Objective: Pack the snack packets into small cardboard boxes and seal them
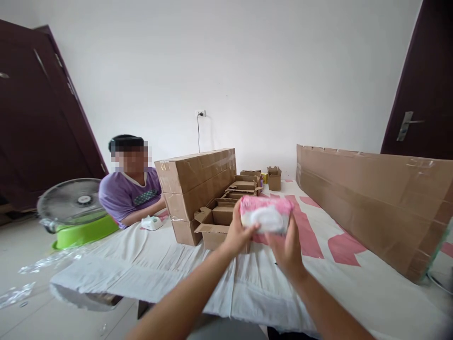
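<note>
Between my two hands is a pink and white soft pack (267, 217) with a white oval lid, which looks like a pack of wet wipes. My left hand (239, 233) grips its left end, thumb across the front. On the right end my right hand (288, 245) is closed round it too. The pack is held above the cloth, in front of an open cardboard box (215, 229) to its left. More open boxes (244, 184) stand in a row behind that one.
Stacked closed cartons (191, 189) line the left of the open boxes. A long cardboard panel (368, 203) stands on the right. A person in a purple shirt (130, 196) sits at the left, by a white object (152, 223) and a fan (81, 200). Cloth (148, 269) covers the table.
</note>
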A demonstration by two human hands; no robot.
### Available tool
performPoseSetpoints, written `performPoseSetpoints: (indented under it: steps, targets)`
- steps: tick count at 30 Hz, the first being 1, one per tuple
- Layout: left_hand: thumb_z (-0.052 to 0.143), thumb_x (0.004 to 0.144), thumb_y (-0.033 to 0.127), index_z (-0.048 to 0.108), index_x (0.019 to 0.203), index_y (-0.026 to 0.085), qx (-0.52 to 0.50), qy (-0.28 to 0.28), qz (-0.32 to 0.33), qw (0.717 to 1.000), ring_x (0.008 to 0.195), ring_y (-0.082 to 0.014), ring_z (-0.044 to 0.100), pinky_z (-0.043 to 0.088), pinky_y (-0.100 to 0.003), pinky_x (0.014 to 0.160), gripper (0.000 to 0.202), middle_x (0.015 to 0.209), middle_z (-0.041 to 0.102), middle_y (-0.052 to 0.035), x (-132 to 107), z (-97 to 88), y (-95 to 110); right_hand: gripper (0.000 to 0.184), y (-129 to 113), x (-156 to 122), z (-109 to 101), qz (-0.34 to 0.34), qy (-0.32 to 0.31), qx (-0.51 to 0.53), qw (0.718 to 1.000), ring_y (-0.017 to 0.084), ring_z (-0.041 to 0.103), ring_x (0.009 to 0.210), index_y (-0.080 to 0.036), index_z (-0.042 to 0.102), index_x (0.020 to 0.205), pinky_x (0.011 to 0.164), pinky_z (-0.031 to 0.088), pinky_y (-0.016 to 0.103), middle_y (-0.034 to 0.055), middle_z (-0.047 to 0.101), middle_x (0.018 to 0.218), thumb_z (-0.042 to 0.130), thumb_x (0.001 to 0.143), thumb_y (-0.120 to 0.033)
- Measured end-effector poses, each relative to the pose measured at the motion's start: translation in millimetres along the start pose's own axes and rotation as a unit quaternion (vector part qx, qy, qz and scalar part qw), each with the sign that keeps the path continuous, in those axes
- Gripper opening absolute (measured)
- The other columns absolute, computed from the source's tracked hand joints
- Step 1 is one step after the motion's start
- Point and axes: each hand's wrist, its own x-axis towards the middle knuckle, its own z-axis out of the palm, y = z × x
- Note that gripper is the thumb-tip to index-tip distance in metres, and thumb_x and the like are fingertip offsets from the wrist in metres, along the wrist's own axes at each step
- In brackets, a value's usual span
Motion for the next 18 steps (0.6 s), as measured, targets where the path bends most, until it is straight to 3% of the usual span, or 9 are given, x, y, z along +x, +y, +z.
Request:
performPoseSetpoints:
  steps: [3,4,6,8,9,11,13,15,18]
  targets:
    - [0.082,0.062,0.055,0.028,0.143,0.016,-0.074,0.028,-0.035,0.996,0.126,-0.0357,0.051,0.041,-0.050,0.105,0.105,0.137,0.050,-0.0190,58,-3.2,22,0.079,-23,77,9,0.018,-0.020,0.047,0.999,0.032,0.049,0.128,-0.016,0.034,0.145,0.102,0.044,0.052,0.0196,0.050,0.140,0.063,0.081,-0.052]
    - [0.081,0.063,0.056,0.030,0.142,0.016,-0.077,0.042,-0.031,0.996,0.126,-0.0355,0.050,0.040,-0.050,0.106,0.102,0.137,0.050,-0.0190,65,-4.7,26,0.079,-28,87,10,0.030,-0.027,0.079,0.996,0.031,0.050,0.127,-0.016,0.036,0.144,0.102,0.045,0.050,0.0189,0.050,0.140,0.064,0.079,-0.052]
    - [0.080,0.063,0.059,0.038,0.137,0.016,-0.075,0.056,-0.016,0.995,0.126,-0.0362,0.050,0.039,-0.051,0.107,0.095,0.135,0.052,-0.0182,56,-8.4,30,0.081,-35,83,8,0.067,-0.019,0.145,0.987,0.029,0.050,0.127,-0.018,0.036,0.144,0.102,0.045,0.046,0.0168,0.049,0.141,0.066,0.077,-0.053]
    - [0.081,0.060,0.060,0.045,0.132,0.017,-0.075,0.039,0.001,0.996,0.122,-0.0367,0.053,0.041,-0.050,0.105,0.091,0.129,0.057,-0.0163,23,-12.8,27,0.080,-34,52,3,0.125,0.012,0.193,0.973,0.029,0.050,0.127,-0.020,0.037,0.142,0.102,0.045,0.045,0.0145,0.049,0.141,0.066,0.076,-0.055]
    - [0.081,0.061,0.058,0.044,0.132,0.018,-0.072,0.000,0.007,0.997,0.120,-0.0361,0.055,0.043,-0.050,0.104,0.090,0.128,0.058,-0.0156,2,-15.3,23,0.077,-30,31,2,0.161,0.017,0.207,0.965,0.029,0.052,0.125,-0.021,0.039,0.140,0.101,0.045,0.045,0.0135,0.053,0.137,0.065,0.076,-0.056]
    - [0.079,0.065,0.058,0.041,0.134,0.020,-0.067,-0.039,0.012,0.997,0.119,-0.0353,0.056,0.045,-0.049,0.102,0.087,0.128,0.058,-0.0147,-42,-21.3,11,0.066,-16,-18,4,0.230,-0.017,0.225,0.947,0.029,0.060,0.112,-0.021,0.049,0.130,0.093,0.050,0.044,0.0120,0.064,0.121,0.062,0.078,-0.059]
    - [0.074,0.070,0.060,0.039,0.135,0.020,-0.017,-0.046,0.007,0.999,0.118,-0.0341,0.056,0.044,-0.050,0.103,0.084,0.126,0.058,-0.0137,-79,-30.3,-4,0.069,-2,-64,13,0.275,-0.002,0.219,0.936,0.030,0.064,0.102,-0.020,0.053,0.123,0.088,0.052,0.043,0.0102,0.068,0.109,0.065,0.071,-0.064]
    - [0.069,0.072,0.064,0.040,0.135,0.019,0.029,-0.052,-0.002,0.998,0.121,-0.0346,0.053,0.041,-0.051,0.105,0.082,0.127,0.056,-0.0144,-105,-43.0,-21,0.073,9,-101,27,0.313,-0.010,0.214,0.925,0.031,0.065,0.100,-0.020,0.051,0.124,0.088,0.052,0.045,0.0085,0.069,0.107,0.066,0.069,-0.065]
    - [0.065,0.075,0.066,0.037,0.138,0.017,0.073,-0.072,-0.018,0.995,0.126,-0.0355,0.049,0.036,-0.051,0.109,0.085,0.134,0.051,-0.0167,-124,-66.0,-45,0.072,15,-133,50,0.346,-0.026,0.195,0.917,0.031,0.064,0.103,-0.020,0.051,0.123,0.093,0.050,0.048,0.0066,0.067,0.108,0.065,0.069,-0.066]
